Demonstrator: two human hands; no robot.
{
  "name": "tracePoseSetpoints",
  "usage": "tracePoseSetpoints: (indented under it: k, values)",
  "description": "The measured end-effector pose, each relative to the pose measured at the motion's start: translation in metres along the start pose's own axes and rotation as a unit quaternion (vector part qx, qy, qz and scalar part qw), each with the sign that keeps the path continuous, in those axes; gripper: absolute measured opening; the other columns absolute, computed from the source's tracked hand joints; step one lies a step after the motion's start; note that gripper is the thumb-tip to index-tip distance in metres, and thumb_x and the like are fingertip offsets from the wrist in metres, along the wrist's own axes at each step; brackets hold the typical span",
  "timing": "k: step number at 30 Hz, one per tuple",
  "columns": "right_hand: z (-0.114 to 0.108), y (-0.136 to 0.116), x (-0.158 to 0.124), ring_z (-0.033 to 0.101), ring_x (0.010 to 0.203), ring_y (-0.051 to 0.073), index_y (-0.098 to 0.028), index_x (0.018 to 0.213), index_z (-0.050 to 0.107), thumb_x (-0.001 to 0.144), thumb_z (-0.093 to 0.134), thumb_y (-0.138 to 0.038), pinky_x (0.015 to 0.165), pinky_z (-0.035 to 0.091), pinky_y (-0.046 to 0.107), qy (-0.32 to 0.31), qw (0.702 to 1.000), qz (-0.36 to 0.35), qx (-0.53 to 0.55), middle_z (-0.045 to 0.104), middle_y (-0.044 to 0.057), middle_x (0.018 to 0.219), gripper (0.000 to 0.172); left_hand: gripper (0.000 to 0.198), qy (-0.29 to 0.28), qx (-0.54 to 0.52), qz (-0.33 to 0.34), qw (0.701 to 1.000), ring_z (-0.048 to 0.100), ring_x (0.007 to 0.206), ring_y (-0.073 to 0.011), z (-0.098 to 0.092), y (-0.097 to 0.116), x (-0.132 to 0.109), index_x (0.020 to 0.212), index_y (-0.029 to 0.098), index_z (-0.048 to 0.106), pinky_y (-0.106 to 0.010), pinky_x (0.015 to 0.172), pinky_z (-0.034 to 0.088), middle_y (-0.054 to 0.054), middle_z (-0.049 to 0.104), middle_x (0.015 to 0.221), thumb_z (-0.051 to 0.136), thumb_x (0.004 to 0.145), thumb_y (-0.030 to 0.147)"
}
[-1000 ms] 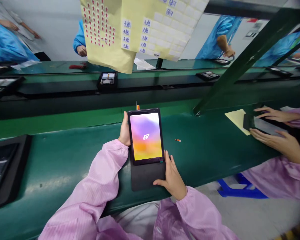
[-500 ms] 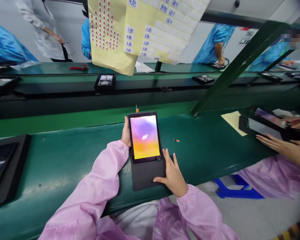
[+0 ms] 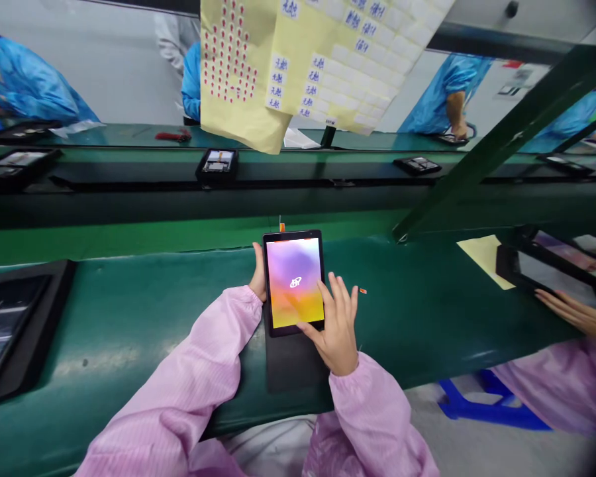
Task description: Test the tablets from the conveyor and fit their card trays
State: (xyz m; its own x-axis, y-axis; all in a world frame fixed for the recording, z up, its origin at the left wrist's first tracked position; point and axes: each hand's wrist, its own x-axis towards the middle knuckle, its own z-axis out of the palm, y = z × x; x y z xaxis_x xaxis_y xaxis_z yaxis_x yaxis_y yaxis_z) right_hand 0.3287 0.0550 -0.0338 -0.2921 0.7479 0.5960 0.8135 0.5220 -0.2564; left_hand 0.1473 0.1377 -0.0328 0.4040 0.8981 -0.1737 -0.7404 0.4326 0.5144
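A tablet (image 3: pixel 288 258) with a lit purple-to-yellow screen and a white logo lies over a dark pad (image 3: pixel 295 364) on the green bench. My left hand (image 3: pixel 259 273) holds the tablet's left edge, its thumb up along the side and its other fingers hidden. Over the lower right of the screen, my right hand (image 3: pixel 336 324) is open with spread fingers; whether the fingertips touch the glass is unclear. A small orange and white piece (image 3: pixel 282 227) sticks up behind the tablet's top edge. Another small orange piece (image 3: pixel 363 291) lies right of my right hand.
A black tray with a device (image 3: pixel 54 311) sits at the left. Several devices, one (image 3: pixel 217 164) straight ahead, stand along the dark line. Yellow sheets (image 3: pixel 243 79) hang above. A co-worker's hand (image 3: pixel 576 311) rests by a device at right, near a green slanted post (image 3: pixel 477 149).
My right hand has moved up and left from beside the tablet's lower corner to over its screen. The view has shifted slightly. My left hand still holds the tablet.
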Motion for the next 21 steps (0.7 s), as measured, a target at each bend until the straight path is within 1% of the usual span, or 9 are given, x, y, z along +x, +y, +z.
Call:
tracePoseSetpoints:
  k: [4, 8, 11, 15, 19, 21]
  values:
    - [0.009, -0.008, 0.023, 0.03, 0.142, 0.032, -0.021, 0.148, 0.027, 0.093, 0.037, -0.058, 0.115, 0.015, 0.062, 0.026, 0.999, -0.043, -0.008, 0.04, 0.016, 0.149, 0.067, 0.105, -0.01, 0.01, -0.011, 1.0, 0.058, 0.118, -0.0334, -0.003, 0.001, 0.0, 0.123, 0.012, 0.062, -0.047, 0.106, 0.039, -0.018, 0.063, 0.125, 0.015, 0.071, 0.09]
    - [0.015, -0.009, 0.025, 0.037, 0.138, 0.03, -0.021, 0.141, 0.038, 0.097, 0.036, -0.046, 0.116, 0.017, 0.061, 0.068, 0.996, -0.059, 0.008, 0.047, 0.015, 0.143, 0.051, 0.1, -0.021, 0.001, -0.014, 1.0, 0.06, 0.116, -0.033, -0.004, 0.002, 0.001, 0.12, 0.01, 0.064, -0.047, 0.108, 0.036, -0.019, 0.065, 0.122, 0.017, 0.075, 0.086]
    - [0.018, -0.006, 0.021, 0.043, 0.133, 0.03, -0.022, 0.135, 0.046, 0.096, 0.038, -0.037, 0.115, 0.02, 0.06, 0.103, 0.993, -0.046, 0.029, 0.052, 0.013, 0.137, 0.042, 0.099, -0.024, -0.006, -0.021, 0.999, 0.062, 0.112, -0.0327, -0.003, 0.003, 0.002, 0.119, 0.01, 0.064, -0.048, 0.108, 0.036, -0.019, 0.067, 0.119, 0.015, 0.076, 0.085]
    - [0.019, -0.005, 0.02, 0.049, 0.127, 0.028, -0.024, 0.129, 0.052, 0.095, 0.037, -0.03, 0.115, 0.024, 0.058, 0.138, 0.989, -0.018, 0.05, 0.058, 0.01, 0.131, 0.038, 0.102, -0.008, 0.008, -0.019, 1.0, 0.065, 0.108, -0.0314, -0.001, 0.003, 0.0, 0.115, 0.012, 0.067, -0.046, 0.104, 0.042, -0.016, 0.07, 0.112, 0.011, 0.075, 0.087]
    - [0.019, -0.006, 0.022, 0.05, 0.126, 0.024, -0.021, 0.119, 0.058, 0.095, 0.033, -0.03, 0.114, 0.028, 0.053, 0.155, 0.986, 0.013, 0.053, 0.06, 0.01, 0.128, 0.036, 0.102, 0.0, 0.029, -0.024, 0.999, 0.065, 0.108, -0.032, -0.005, 0.003, -0.004, 0.11, 0.019, 0.071, -0.045, 0.1, 0.046, -0.01, 0.072, 0.11, 0.009, 0.07, 0.09]
    - [0.02, -0.006, 0.023, 0.05, 0.127, 0.023, -0.018, 0.117, 0.059, 0.096, 0.032, -0.033, 0.114, 0.03, 0.05, 0.171, 0.983, 0.029, 0.063, 0.06, 0.012, 0.128, 0.037, 0.1, 0.035, 0.045, -0.016, 0.998, 0.065, 0.109, -0.0311, -0.009, 0.004, -0.004, 0.107, 0.024, 0.073, -0.043, 0.099, 0.048, -0.006, 0.073, 0.109, 0.007, 0.07, 0.09]
